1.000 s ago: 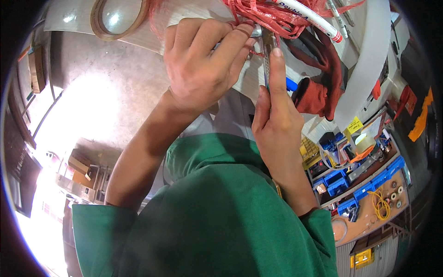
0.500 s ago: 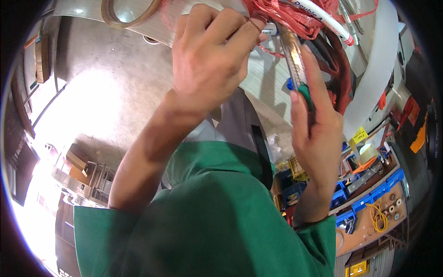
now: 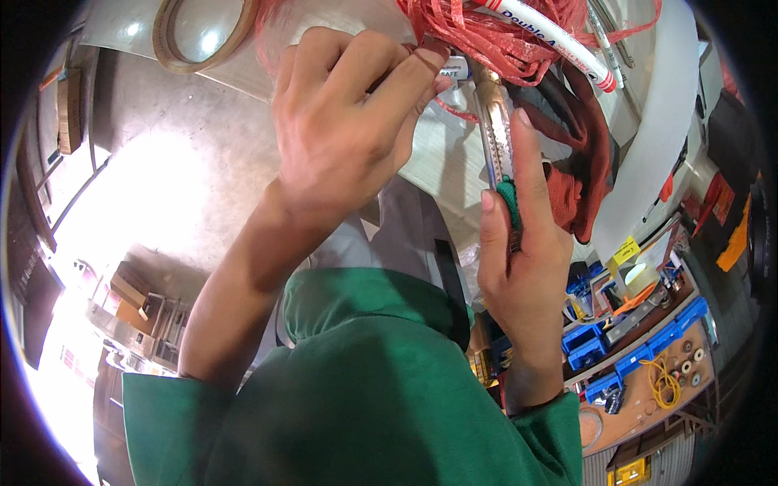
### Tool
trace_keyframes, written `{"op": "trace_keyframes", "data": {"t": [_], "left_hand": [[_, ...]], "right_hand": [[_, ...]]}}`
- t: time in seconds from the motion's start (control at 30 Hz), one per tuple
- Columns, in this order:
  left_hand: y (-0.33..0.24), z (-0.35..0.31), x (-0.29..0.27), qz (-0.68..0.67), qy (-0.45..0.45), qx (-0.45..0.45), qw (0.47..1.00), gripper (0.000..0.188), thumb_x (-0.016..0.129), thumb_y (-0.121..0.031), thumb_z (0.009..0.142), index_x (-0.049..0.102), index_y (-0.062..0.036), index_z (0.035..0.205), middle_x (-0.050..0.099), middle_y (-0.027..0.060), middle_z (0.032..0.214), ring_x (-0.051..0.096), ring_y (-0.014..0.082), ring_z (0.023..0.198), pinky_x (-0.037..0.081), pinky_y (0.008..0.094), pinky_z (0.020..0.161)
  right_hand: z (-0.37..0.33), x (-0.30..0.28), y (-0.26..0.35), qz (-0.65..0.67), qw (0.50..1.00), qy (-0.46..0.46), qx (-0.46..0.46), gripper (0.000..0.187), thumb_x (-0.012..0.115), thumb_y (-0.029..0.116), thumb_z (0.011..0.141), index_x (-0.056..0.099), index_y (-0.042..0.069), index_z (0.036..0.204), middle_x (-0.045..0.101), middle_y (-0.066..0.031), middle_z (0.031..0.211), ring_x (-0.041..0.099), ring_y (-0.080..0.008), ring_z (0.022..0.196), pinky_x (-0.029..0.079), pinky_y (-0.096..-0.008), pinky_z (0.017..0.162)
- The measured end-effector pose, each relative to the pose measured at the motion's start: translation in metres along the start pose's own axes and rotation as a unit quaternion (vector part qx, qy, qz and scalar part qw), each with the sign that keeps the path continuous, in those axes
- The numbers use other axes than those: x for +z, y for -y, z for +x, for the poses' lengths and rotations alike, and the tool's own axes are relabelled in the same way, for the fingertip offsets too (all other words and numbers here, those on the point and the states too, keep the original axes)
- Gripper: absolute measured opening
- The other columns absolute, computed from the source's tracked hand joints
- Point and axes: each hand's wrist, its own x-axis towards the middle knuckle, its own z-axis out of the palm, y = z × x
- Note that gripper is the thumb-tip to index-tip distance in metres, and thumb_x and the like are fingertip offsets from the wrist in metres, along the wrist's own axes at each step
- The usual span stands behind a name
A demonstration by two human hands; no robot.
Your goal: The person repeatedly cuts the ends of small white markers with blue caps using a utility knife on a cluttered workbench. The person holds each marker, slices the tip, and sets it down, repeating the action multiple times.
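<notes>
My left hand [image 3: 348, 121] is closed, its thumb and index finger pinching a strand of the tangled red plastic string [image 3: 519, 53]. In my right hand [image 3: 527, 251] is a metal cutter knife [image 3: 493, 121] with green wrapping around its lower part. The knife points up toward the string, and my thumb and index finger lie along its sides. I cannot tell whether its tip touches the string. A white marker with a red cap [image 3: 559, 36] lies on the string. Just right of my right hand is a rust-red cloth [image 3: 587, 146], partly covered.
A roll of brown tape [image 3: 166, 40] rests on the table at upper left. A curved white edge [image 3: 648, 162] runs down the right side. Farther right stands a workbench [image 3: 648, 389] with blue bins [image 3: 583, 344] and a coil of yellow cord [image 3: 664, 385].
Both hands have shifted slightly left and down in the picture, as have the string, marker and tape roll. The knife is held more upright, and more of the rust-red cloth shows.
</notes>
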Motion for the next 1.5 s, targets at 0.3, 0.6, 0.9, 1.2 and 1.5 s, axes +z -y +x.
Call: {"op": "trace_keyframes", "data": {"t": [0.3,0.6,0.9,1.2,1.5], "left_hand": [[-0.002,0.003,-0.008,-0.011,0.031,-0.010,0.999,0.025,0.088,-0.006,0.076,0.081,-0.0091,0.100,0.066,-0.0017,0.085,0.055,0.0196,0.081,0.047,0.0323,0.070],[-0.001,0.002,-0.008,-0.014,0.028,-0.008,0.999,0.027,0.089,-0.007,0.074,0.081,-0.0100,0.099,0.065,-0.0022,0.084,0.054,0.0188,0.079,0.047,0.0320,0.067],[-0.001,0.001,-0.005,-0.014,0.017,-0.012,1.000,0.023,0.087,-0.010,0.075,0.080,-0.0120,0.097,0.063,-0.0036,0.085,0.056,0.0187,0.080,0.046,0.0326,0.067],[0.001,0.002,-0.007,-0.014,0.026,-0.008,1.000,0.026,0.088,-0.007,0.075,0.081,-0.0096,0.100,0.066,-0.0024,0.087,0.056,0.0192,0.082,0.048,0.0311,0.068],[0.000,0.002,-0.005,-0.007,0.019,-0.006,1.000,0.027,0.088,-0.009,0.075,0.082,-0.0101,0.101,0.064,-0.0025,0.085,0.054,0.0185,0.081,0.047,0.0306,0.067]], "right_hand": [[0.001,0.010,-0.005,-0.028,0.998,-0.037,-0.036,0.065,0.058,0.000,0.100,0.037,0.006,0.162,0.054,-0.0223,0.153,0.074,-0.0397,0.103,0.059,-0.0382,0.082],[-0.002,0.015,-0.007,-0.043,0.997,-0.055,-0.036,0.066,0.061,0.001,0.099,0.038,0.004,0.161,0.052,-0.0216,0.155,0.075,-0.0391,0.101,0.060,-0.0388,0.080],[-0.004,0.027,-0.010,-0.057,0.994,-0.078,-0.050,0.069,0.064,-0.003,0.097,0.038,0.001,0.161,0.052,-0.0228,0.155,0.072,-0.0392,0.113,0.059,-0.0385,0.085],[-0.003,0.032,-0.013,-0.040,0.994,-0.085,-0.052,0.067,0.062,-0.004,0.098,0.037,-0.001,0.160,0.049,-0.0246,0.156,0.069,-0.0403,0.120,0.058,-0.0386,0.090],[-0.004,0.030,-0.012,-0.033,0.996,-0.076,-0.035,0.068,0.063,-0.005,0.097,0.039,-0.001,0.160,0.050,-0.0233,0.157,0.069,-0.0389,0.121,0.058,-0.0379,0.091]]}}
